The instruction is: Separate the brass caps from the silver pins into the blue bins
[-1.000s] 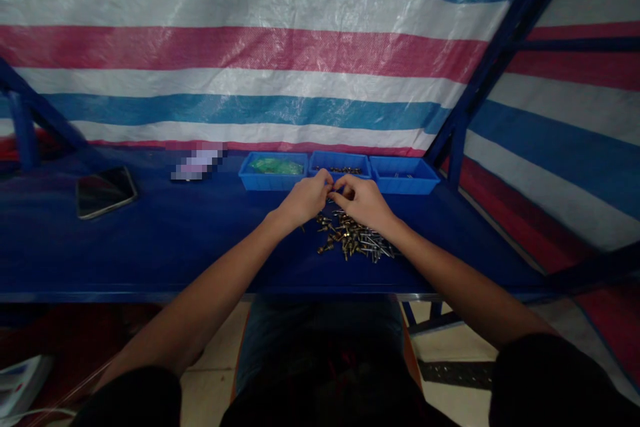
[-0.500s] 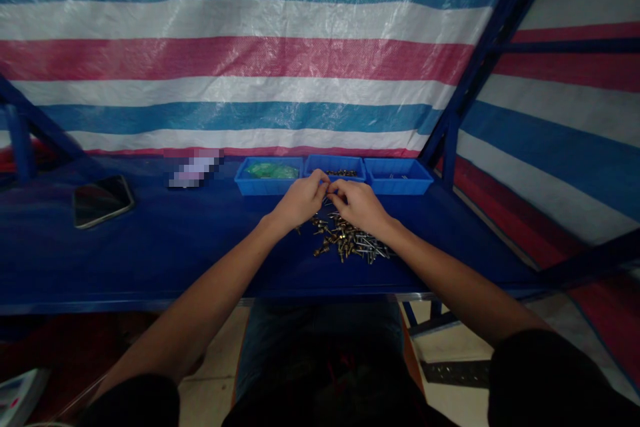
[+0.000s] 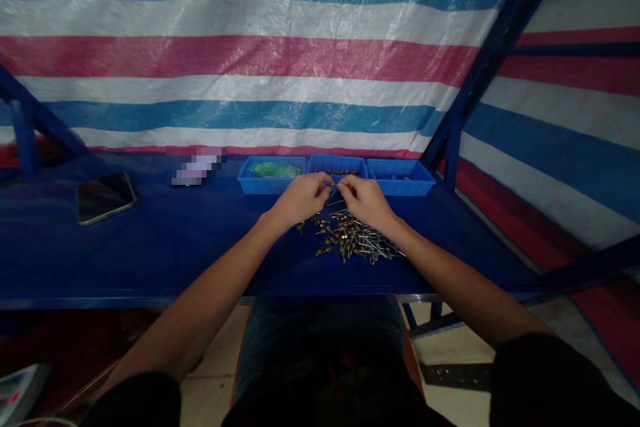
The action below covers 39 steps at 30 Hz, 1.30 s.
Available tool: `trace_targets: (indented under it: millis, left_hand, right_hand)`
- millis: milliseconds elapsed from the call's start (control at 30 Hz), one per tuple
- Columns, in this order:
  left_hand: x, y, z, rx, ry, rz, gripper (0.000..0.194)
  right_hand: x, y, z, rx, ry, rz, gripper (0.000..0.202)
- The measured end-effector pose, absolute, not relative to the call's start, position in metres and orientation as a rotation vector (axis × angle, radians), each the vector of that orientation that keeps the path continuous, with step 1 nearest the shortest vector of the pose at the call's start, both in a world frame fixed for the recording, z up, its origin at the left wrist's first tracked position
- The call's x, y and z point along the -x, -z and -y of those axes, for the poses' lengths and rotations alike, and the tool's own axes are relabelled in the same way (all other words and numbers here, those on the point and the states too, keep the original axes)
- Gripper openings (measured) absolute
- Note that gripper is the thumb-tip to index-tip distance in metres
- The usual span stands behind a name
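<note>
Shiny metal parts (image 3: 350,237), glossy plastic tarp (image 3: 240,57) (crinkled)

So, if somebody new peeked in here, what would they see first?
Probably the big shiny striped sheet in blue, white and red, hanging behind the blue table. Next, perhaps the left hand and right hand, fingertips close together just beyond a glinting pile of little metal parts. Bright green stuff also stands out, in the leftmost blue tray by the sheet.

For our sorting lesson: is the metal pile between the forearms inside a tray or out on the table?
Out: the metal pile lies loose on the blue table, with the three blue trays standing behind it.
</note>
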<state>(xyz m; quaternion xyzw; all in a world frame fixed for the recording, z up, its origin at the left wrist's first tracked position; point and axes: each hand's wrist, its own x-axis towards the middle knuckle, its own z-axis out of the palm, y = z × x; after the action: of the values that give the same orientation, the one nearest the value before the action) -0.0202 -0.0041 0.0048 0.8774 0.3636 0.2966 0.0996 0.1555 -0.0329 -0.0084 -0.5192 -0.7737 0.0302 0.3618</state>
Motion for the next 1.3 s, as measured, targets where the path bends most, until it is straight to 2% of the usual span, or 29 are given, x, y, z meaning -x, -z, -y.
trace_targets:
  millis: [433, 1300]
  left_hand:
    - [0.0202, -0.0037, 0.0047, -2.618, -0.780, -1.075, 0.027]
    - [0.0229, -0.0081, 0.0040, -2.631, -0.732, -1.144, 0.028]
  right_hand:
    - [-0.1543, 0.0058, 0.0375, 1.386, -0.128, 2.044, 0.013]
    - [-0.1586, 0.0038, 0.0362, 1.350, -0.129, 2.154, 0.016]
